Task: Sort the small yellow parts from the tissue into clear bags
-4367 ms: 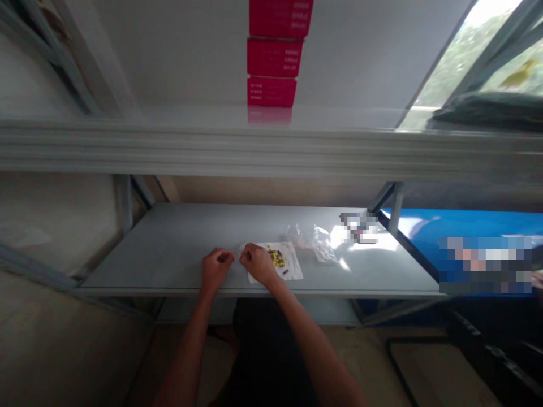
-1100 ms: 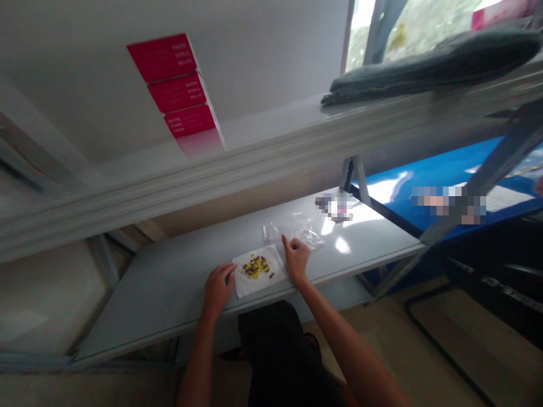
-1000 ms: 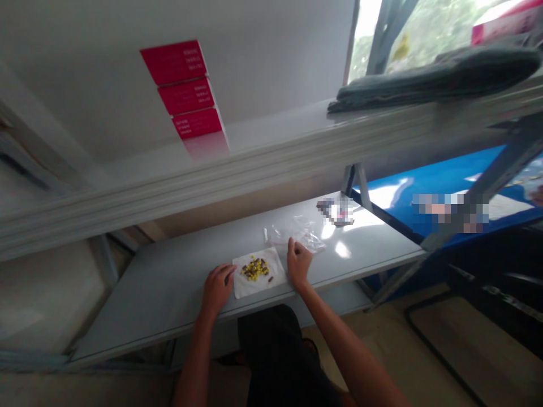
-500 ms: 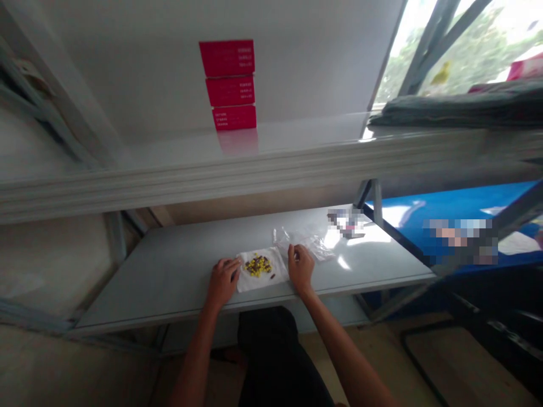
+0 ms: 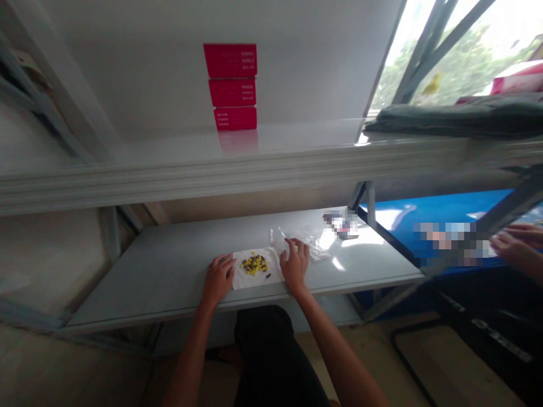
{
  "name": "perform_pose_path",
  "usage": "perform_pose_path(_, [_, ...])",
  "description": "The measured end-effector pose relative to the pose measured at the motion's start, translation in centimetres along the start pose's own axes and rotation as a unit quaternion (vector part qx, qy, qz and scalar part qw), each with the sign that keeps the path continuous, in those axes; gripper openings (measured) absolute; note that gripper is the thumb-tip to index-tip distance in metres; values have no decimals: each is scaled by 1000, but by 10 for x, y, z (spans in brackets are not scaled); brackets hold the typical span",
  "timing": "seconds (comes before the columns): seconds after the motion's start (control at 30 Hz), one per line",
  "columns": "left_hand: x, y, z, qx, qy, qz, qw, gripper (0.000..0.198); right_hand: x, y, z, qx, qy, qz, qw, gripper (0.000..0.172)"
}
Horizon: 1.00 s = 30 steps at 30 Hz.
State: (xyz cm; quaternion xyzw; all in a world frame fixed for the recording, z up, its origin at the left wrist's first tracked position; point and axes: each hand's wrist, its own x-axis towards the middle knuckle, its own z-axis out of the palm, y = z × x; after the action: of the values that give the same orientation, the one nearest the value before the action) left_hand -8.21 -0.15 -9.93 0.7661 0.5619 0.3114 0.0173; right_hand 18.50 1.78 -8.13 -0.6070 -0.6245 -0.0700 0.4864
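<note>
My left hand (image 5: pixel 218 278) rests flat at the left edge of a white paper sheet (image 5: pixel 250 281), its fingers touching the paper. A small heap of yellow and dark brown capsules (image 5: pixel 254 264) lies on the sheet, with one dark capsule (image 5: pixel 268 276) apart from it. My right hand (image 5: pixel 294 263) stands at the sheet's right edge, fingers spread, holding nothing. Just beyond it lies a clear plastic bag (image 5: pixel 314 247), close to or touching my fingertips.
The sheet lies on a pale grey metal shelf (image 5: pixel 161 277). A blurred-out item (image 5: pixel 340 224) sits at its far right. Several red boxes (image 5: pixel 231 85) and a folded dark cloth (image 5: pixel 449 122) lie on the shelf above. Another person's hand (image 5: pixel 515 244) shows at the right.
The view has swung from tilted to nearly level. My right hand has settled lower, its fingers spreading near the bag. Another person's hand has entered at the right edge.
</note>
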Motion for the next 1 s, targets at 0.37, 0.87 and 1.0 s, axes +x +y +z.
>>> perform_pose_path(0.37, [-1,-11,6,-23,46,11,999,28,2,4,0,-13,71,15,997,20])
perform_pose_path(0.87, [14,41,-37,-258,161,-45,952,21,-9,-55,-6,280,-155,-15,947,16])
perform_pose_path(1.0, [3,27,-26,-379,104,-157,906,33,-19,-15,-13,208,-242,-40,947,10])
